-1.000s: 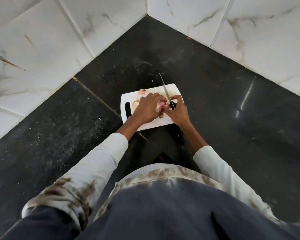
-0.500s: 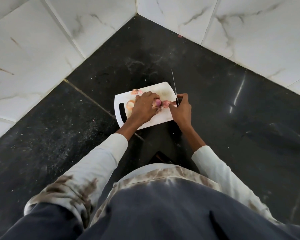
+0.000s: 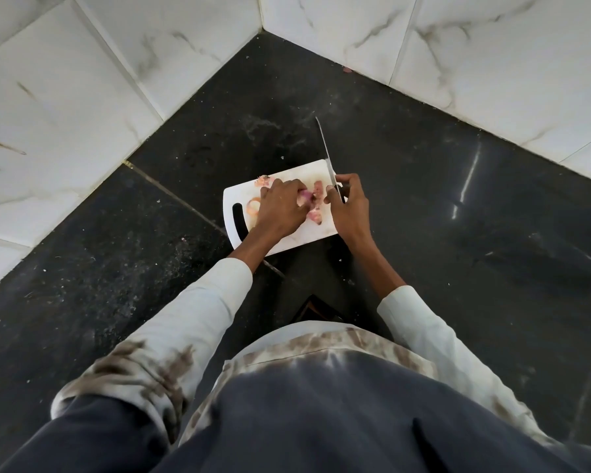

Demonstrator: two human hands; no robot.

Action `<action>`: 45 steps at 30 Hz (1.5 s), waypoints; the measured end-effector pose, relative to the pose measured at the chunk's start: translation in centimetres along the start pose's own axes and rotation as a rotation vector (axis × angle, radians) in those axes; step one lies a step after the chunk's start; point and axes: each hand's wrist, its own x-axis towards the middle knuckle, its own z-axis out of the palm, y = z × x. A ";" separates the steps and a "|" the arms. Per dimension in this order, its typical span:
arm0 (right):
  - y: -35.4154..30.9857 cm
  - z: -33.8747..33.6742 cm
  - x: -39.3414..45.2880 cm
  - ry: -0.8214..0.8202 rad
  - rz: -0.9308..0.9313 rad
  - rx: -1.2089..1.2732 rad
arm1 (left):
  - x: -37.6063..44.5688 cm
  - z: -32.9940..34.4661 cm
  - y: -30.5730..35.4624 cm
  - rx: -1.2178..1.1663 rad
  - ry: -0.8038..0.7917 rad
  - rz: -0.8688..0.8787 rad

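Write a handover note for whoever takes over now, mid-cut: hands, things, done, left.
Left hand grips the pink onion on the white cutting board.
Right hand holds the knife, blade pointing away from the body, just right of the onion, not in it.
Done: a few cut pieces lie beside the onion; peel lies near the board's handle slot.
Left: slice what the left hand holds.

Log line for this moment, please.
left hand: holds onion piece on cutting board | right hand: grips knife, blade pointing away at board's right side | cut pieces: between hands | phase: slicing
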 end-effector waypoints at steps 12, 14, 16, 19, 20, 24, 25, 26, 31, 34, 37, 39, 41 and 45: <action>0.6 0.9 -1.1 -0.288 -0.006 -0.048 | -0.2 0.5 -0.7 -0.108 0.033 -0.097; 0.3 1.0 -1.2 -0.306 -0.014 -0.082 | -0.2 0.4 -0.6 -0.104 0.038 -0.105; 0.1 1.1 -1.3 -0.305 -0.029 -0.085 | -0.2 0.3 -0.5 -0.106 0.039 -0.117; -0.2 1.0 -1.4 -0.313 -0.058 -0.060 | -0.1 0.2 -0.2 -0.118 0.038 -0.143; -0.3 1.0 -1.3 -0.324 -0.063 -0.064 | 0.0 0.2 -0.1 -0.126 0.039 -0.152; 0.3 0.9 -1.3 -0.318 -0.058 -0.110 | -0.2 0.4 -0.3 -0.199 0.054 -0.172; 0.5 0.8 -1.4 -0.305 -0.052 -0.119 | -0.3 0.4 -0.4 -0.214 0.060 -0.168; 0.7 0.7 -1.4 -0.294 -0.044 -0.132 | -0.4 0.5 -0.6 -0.230 0.065 -0.161; 1.4 0.4 -1.3 -0.235 -0.001 -0.155 | -0.6 0.3 -1.1 -0.288 0.063 -0.131; 1.4 0.0 -1.4 -0.234 0.020 -0.137 | -0.7 0.3 -1.2 -0.283 0.067 -0.118; 1.1 0.0 -1.5 -0.238 0.053 -0.121 | -1.0 0.3 -1.2 -0.297 0.066 -0.098; 0.8 0.2 -1.6 -0.247 0.073 -0.100 | -1.2 0.3 -1.3 -0.298 0.068 -0.069; 0.5 0.4 -1.7 -0.264 0.081 -0.100 | -1.3 0.4 -1.3 -0.299 0.075 -0.047; 0.3 0.5 -2.0 -0.279 0.069 -0.137 | -1.4 0.5 -1.2 -0.313 0.081 -0.072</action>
